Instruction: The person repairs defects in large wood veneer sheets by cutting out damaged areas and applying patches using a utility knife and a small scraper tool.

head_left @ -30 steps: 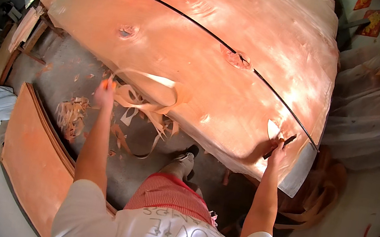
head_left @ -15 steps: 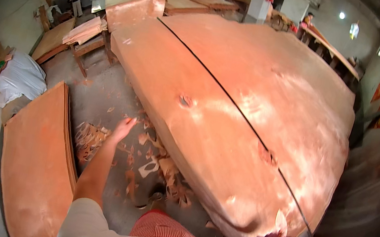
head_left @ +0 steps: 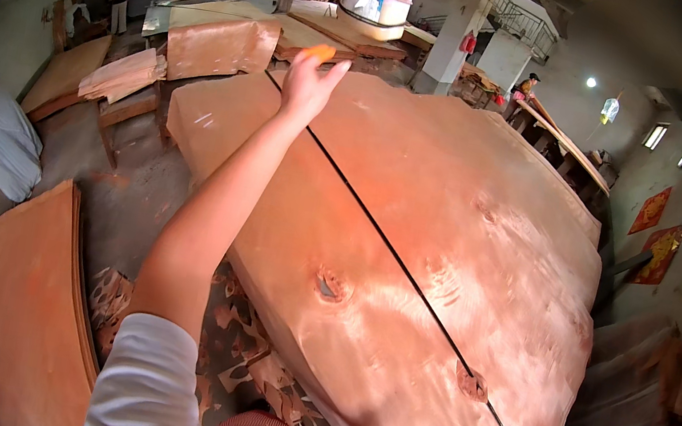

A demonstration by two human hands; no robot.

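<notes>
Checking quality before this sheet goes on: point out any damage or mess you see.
The veneer sheet has two knot holes, one near its middle and one by the dark line. Torn veneer scraps litter the floor below its near edge, beside the left arm.

open air above the broad veneer sheet (head_left: 407,251) — scrap pile (head_left: 244,359) crowds the floor beside it.

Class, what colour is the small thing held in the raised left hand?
Orange; the small thing in the left hand shows best in the head view.
</notes>
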